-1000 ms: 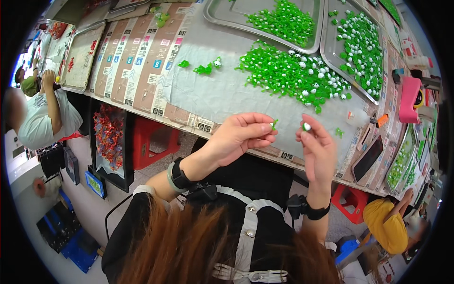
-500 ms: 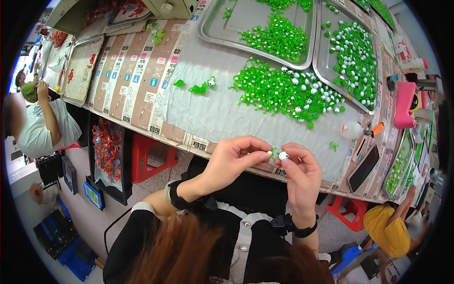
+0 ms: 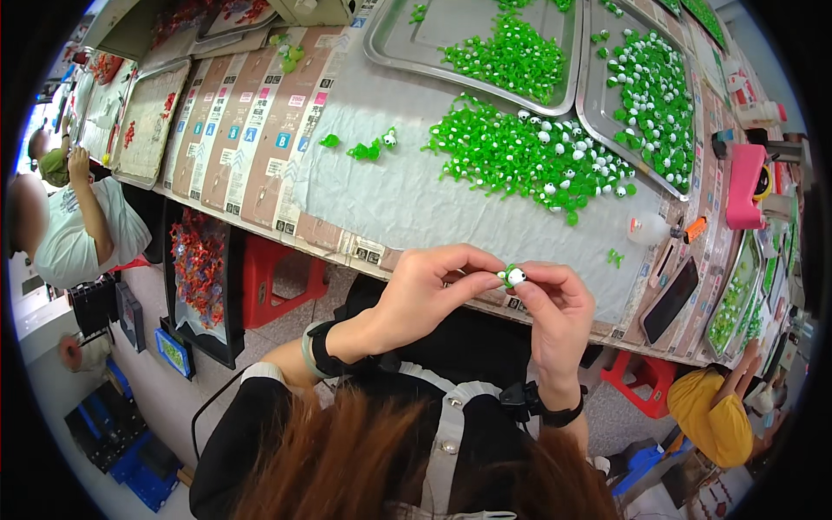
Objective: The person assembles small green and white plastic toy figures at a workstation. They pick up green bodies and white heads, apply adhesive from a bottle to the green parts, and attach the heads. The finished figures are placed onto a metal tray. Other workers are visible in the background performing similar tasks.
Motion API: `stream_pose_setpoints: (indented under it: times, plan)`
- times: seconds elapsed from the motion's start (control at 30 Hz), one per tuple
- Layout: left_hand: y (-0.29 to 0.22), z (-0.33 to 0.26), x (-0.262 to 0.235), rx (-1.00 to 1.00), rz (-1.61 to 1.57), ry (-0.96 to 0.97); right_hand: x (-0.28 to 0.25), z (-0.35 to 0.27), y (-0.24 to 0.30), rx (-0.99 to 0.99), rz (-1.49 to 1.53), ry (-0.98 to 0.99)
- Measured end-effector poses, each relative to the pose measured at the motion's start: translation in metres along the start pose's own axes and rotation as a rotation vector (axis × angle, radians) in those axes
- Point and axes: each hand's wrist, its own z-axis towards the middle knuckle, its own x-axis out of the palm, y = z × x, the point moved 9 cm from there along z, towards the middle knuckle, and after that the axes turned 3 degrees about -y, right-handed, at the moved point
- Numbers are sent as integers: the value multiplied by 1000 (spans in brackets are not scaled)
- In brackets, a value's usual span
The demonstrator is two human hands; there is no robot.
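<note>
My left hand (image 3: pixel 438 282) is closed, its thumb and forefinger pinching a small green plastic piece (image 3: pixel 507 270). In the pinch of my right hand (image 3: pixel 556 303) sits a small white ball piece with a black spot (image 3: pixel 516 276). The two pieces meet just above the table's front edge; fingertips hide where they join. Beyond my hands, a heap of green plastic pieces (image 3: pixel 494 156) lies on the white sheet (image 3: pixel 381 204), with white ball pieces mixed in on its right side. A few loose green pieces (image 3: pixel 365 152) lie to the heap's left.
Metal trays of green pieces stand at the back, one in the middle (image 3: pixel 407 65) and one to the right (image 3: pixel 591 121). A clear bottle (image 3: pixel 646 230) and a dark phone (image 3: pixel 670 301) lie at right, near a pink holder (image 3: pixel 744 186). Co-workers sit at both sides.
My hands have come closer together, bringing the white ball piece against the green piece. The view has shifted slightly; the heap and trays look unchanged.
</note>
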Motion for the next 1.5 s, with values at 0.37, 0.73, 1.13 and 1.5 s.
stream_pose_setpoints:
  times: [0.37, 0.73, 1.13, 1.5]
  plan:
    - [-46, -9, 5, 523, 415, -27, -1, -5, 8, -64, 35, -28]
    - [-53, -15, 8, 644, 505, 3, -5, -7, 4, 13, -55, -31]
    - [-44, -5, 8, 426, 343, 100, 2, -12, 14, -113, -1, 22]
    - [-52, -2, 8, 396, 252, 54, 4, -9, 29, -192, -71, 59]
